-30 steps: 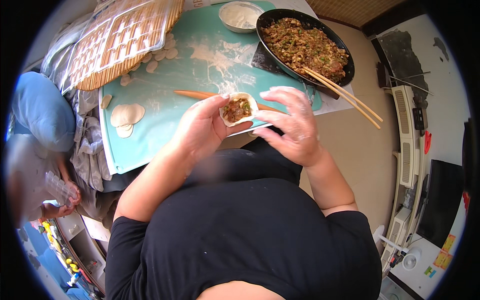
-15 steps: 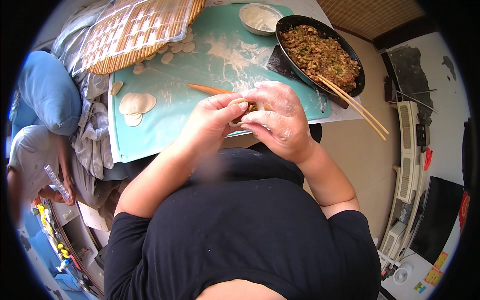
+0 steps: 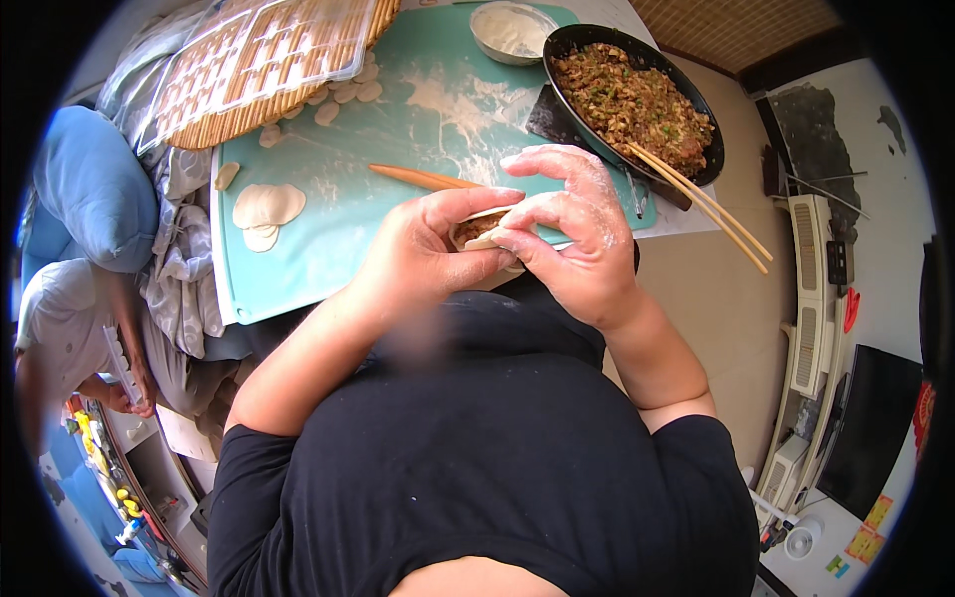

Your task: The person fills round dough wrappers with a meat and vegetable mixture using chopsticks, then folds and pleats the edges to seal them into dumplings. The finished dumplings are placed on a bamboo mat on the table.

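Between my two hands, over the near edge of the green mat [image 3: 328,229], is a dumpling [image 3: 479,229] with brown filling showing in its unsealed wrapper. My left hand [image 3: 423,239] cradles it, thumb below and index finger along the top. The floury thumb and index finger of my right hand [image 3: 572,234] pinch the wrapper's right edge, other fingers raised. Just behind my hands lies a tapered wooden rolling pin [image 3: 418,177], partly hidden. A small stack of round dough wrappers [image 3: 269,206] rests on the mat's left side, with a small folded dough piece [image 3: 227,176] beyond.
A black pan of minced filling [image 3: 637,104] stands at the far right, chopsticks [image 3: 701,204] across its rim. Beside it is a bowl of flour [image 3: 512,33]. A clear tray on a woven straw mat [image 3: 229,129] covers the far left, near more wrappers. Another person [image 3: 75,318] sits at left.
My left thumb has moved down under the dumpling and its index finger now lies along the top. My right hand has shifted to a pinch at the edge, exposing more filling.
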Action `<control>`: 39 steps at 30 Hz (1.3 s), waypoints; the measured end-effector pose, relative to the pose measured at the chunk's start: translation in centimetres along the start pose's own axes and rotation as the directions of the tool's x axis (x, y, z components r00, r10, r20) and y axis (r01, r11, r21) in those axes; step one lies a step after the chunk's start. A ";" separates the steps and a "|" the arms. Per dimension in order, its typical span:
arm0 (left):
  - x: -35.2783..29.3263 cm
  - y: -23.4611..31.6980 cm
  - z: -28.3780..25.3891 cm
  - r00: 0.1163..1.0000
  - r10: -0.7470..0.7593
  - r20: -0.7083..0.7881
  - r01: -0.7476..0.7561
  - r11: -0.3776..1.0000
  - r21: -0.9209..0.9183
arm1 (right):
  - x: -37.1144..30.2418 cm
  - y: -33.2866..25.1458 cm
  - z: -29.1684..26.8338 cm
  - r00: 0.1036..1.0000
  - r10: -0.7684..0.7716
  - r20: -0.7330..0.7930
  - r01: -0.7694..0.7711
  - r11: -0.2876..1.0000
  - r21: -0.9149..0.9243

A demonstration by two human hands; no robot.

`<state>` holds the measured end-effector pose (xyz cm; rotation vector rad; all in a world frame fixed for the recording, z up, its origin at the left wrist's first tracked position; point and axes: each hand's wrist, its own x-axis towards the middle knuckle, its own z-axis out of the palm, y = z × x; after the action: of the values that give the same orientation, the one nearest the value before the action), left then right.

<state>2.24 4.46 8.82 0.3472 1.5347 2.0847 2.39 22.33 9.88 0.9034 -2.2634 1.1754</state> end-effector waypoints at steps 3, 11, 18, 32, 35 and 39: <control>0.0 0.2 -0.2 0.999 0.000 0.053 -0.002 0.999 0.053 | 0.0 -0.7 -0.2 0.994 0.109 -0.014 -0.108 0.994 0.030; 0.0 -0.2 0.1 0.986 0.158 0.052 -0.166 0.964 0.209 | 0.5 -0.1 -1.1 0.976 0.152 0.157 -0.163 0.985 0.056; -0.1 0.4 0.3 0.992 0.108 0.061 -0.120 0.962 0.244 | 0.4 -0.1 -1.1 0.993 0.073 0.097 -0.078 0.996 0.049; 0.1 -0.3 -0.1 1.000 -0.021 -0.011 0.023 0.966 0.258 | -0.6 0.7 0.3 0.931 -0.365 -0.029 0.325 0.861 -0.392; -0.1 -0.3 0.0 0.999 0.015 -0.052 -0.007 0.989 0.149 | -0.7 1.5 0.3 0.955 -0.149 -0.255 0.122 0.985 -0.119; -0.1 -0.5 -0.1 0.993 0.082 -0.080 -0.076 0.994 0.073 | -2.4 1.2 -0.8 0.777 0.603 0.183 -0.622 0.687 0.375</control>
<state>2.36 4.41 8.33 0.3567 1.6707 2.1340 3.28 24.35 8.19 0.2646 -2.4785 2.0111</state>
